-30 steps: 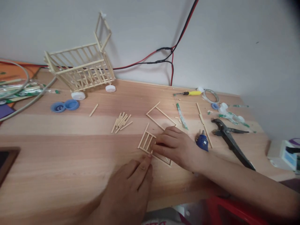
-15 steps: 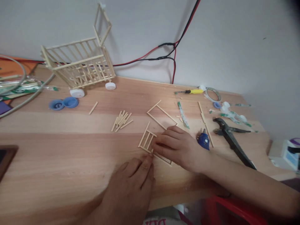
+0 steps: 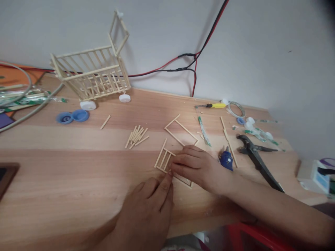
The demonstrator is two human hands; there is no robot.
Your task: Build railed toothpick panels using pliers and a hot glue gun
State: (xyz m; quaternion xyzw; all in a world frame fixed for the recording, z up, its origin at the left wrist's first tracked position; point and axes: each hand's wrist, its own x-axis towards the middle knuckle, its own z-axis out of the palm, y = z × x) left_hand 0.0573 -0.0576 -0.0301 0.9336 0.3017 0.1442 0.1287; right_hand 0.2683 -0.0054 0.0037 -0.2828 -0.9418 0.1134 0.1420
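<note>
A ladder-like frame of thin wooden sticks (image 3: pixel 160 158) lies flat on the table, with short rungs between its rails. My left hand (image 3: pixel 148 204) reaches in from below; its fingers are together, and the index fingertip presses at the frame's near rail. Over the right half of the frame bends my right hand (image 3: pixel 196 167), fingers curled down and pinching at a short stick (image 3: pixel 170 171) whose end barely shows. My right fingers hide most of that stick and part of the frame. Just beyond lies a second rectangular stick frame (image 3: pixel 171 135), partly behind my right hand.
Several short sticks (image 3: pixel 136 136) lie left of the frames. A stick-built cart (image 3: pixel 91 75) on white cap wheels stands by the wall, near blue caps (image 3: pixel 80 115). To the right are a blue-tipped nozzle piece (image 3: pixel 226 160), pliers (image 3: pixel 258 162), a yellow-handled tool (image 3: pixel 217 105) and tape (image 3: pixel 236 109).
The view has shifted slightly, so the table's things appear a little lower. Both hands stay at the same spot on the frame, with only slight finger movement.
</note>
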